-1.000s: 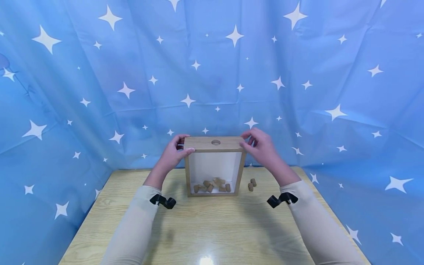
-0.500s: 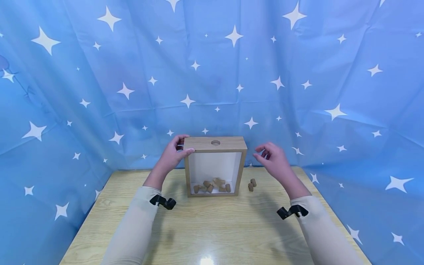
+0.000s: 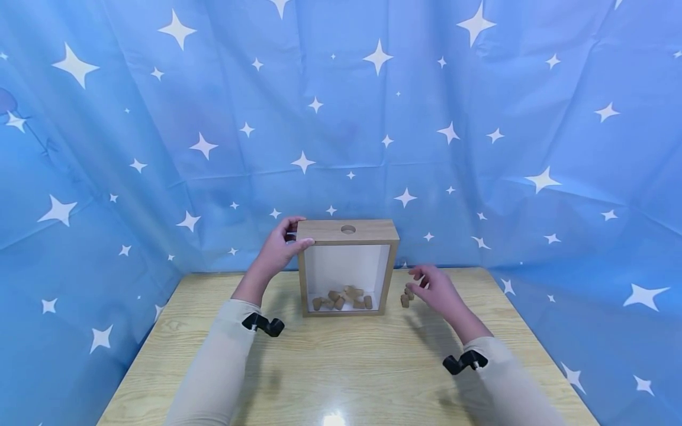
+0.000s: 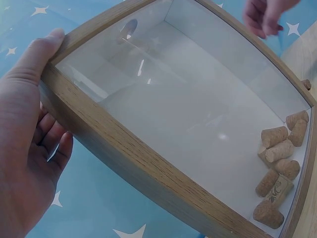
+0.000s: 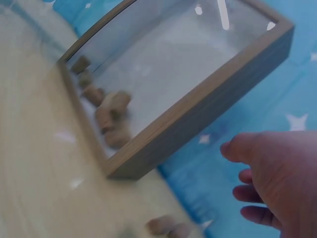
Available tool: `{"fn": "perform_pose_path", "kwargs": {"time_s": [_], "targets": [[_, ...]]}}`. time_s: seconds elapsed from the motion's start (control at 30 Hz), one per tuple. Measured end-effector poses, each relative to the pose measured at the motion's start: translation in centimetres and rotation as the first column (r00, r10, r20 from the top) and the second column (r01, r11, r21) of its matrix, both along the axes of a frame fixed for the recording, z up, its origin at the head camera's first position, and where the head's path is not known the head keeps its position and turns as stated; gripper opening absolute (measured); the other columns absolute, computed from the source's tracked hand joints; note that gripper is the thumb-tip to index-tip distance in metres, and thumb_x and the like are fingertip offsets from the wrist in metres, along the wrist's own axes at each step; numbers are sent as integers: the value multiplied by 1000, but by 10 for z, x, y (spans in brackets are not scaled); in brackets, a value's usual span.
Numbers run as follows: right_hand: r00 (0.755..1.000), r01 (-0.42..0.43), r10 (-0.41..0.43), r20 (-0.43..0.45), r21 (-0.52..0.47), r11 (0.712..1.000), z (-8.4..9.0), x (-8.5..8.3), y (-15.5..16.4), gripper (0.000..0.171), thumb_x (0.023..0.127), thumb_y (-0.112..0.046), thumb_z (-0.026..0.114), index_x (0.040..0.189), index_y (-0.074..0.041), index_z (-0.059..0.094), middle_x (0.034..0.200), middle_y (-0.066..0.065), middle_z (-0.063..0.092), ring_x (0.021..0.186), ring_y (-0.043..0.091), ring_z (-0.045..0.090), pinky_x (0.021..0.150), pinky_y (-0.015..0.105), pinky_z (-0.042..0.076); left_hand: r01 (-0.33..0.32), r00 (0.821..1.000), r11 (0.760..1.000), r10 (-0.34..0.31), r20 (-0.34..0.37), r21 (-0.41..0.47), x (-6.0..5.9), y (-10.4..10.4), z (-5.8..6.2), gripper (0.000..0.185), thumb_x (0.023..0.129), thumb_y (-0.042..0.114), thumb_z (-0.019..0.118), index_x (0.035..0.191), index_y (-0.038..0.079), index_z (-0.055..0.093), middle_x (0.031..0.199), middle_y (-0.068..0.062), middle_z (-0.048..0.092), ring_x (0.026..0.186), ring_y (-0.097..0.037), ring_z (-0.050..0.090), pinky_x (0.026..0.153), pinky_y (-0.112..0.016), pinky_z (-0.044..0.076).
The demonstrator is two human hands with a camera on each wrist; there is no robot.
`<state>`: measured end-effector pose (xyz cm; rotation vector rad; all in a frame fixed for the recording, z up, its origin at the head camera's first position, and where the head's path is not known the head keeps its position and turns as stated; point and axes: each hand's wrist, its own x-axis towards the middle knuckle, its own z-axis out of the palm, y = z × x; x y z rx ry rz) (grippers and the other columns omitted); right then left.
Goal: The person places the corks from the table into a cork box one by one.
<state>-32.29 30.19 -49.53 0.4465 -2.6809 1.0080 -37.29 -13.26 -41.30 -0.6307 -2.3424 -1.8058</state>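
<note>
Left hand (image 3: 277, 248) is gripping the upper left corner of the wooden shadow box (image 3: 347, 267), thumb lying along the front edge, fingers wrapped behind the frame. The box is standing upright near the far edge of the wooden table (image 3: 341, 367), against the star-print blue backdrop (image 3: 160, 118). Its clear front pane (image 4: 198, 114) is showing glare, so it is likely glass or acrylic: smooth, slippery, breakable. Better held by the wood frame at the corners, as the left hand is doing. The coin-slot hole (image 3: 348, 229) is sitting in the middle of the top edge. A pile of corks (image 3: 343, 299) is lying loose on the box floor; they look light and will probably roll if the box tips.

Right of the box, two loose corks (image 3: 406, 297) are lying on the table. Right hand (image 3: 434, 290) is hovering just beside them, fingers loosely spread, holding nothing. Corks look light and slightly grippy, so a fingertip pinch across the middle should do.
</note>
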Motion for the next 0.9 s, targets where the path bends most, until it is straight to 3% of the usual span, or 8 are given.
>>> {"fn": "perform_pose_path", "kwargs": {"time_s": [0.33, 0.47, 0.7, 0.9], "targets": [[991, 10, -15, 133, 36, 999, -51, -7, 0, 34, 100, -10, 82, 129, 4, 70, 109, 17, 66, 85, 21, 60, 72, 35, 52, -1, 1000, 1000, 1, -5, -8, 0, -1, -1, 67, 102, 36, 83, 157, 11, 54, 139, -18, 56, 122, -37, 57, 100, -51, 53], [991, 10, -15, 136, 41, 999, -61, -9, 0, 32, 100, -8, 82, 127, 3, 69, 109, 16, 66, 87, 22, 61, 76, 38, 53, 11, 1000, 1000, -11, -8, -2, 1, -1, 0, 68, 102, 35, 82, 158, 9, 53, 138, -17, 56, 119, -37, 58, 96, -50, 53], [991, -3, -6, 133, 67, 998, -75, -12, 2, 45, 99, -9, 82, 138, 5, 65, 106, 11, 63, 91, 21, 61, 82, 41, 55, 7, 1000, 1000, -7, -9, -3, 2, -2, 1, 68, 102, 35, 83, 157, 10, 53, 138, -17, 56, 119, -37, 58, 96, -50, 53], [993, 24, -36, 110, 107, 994, -82, -11, 2, 46, 98, -12, 84, 139, 1, 67, 103, 8, 61, 88, 21, 57, 80, 42, 53, 6, 1000, 1000, -6, -11, -10, -1, -2, -1, 65, 102, 36, 82, 156, 13, 54, 140, -17, 56, 121, -38, 58, 97, -50, 54]]}}
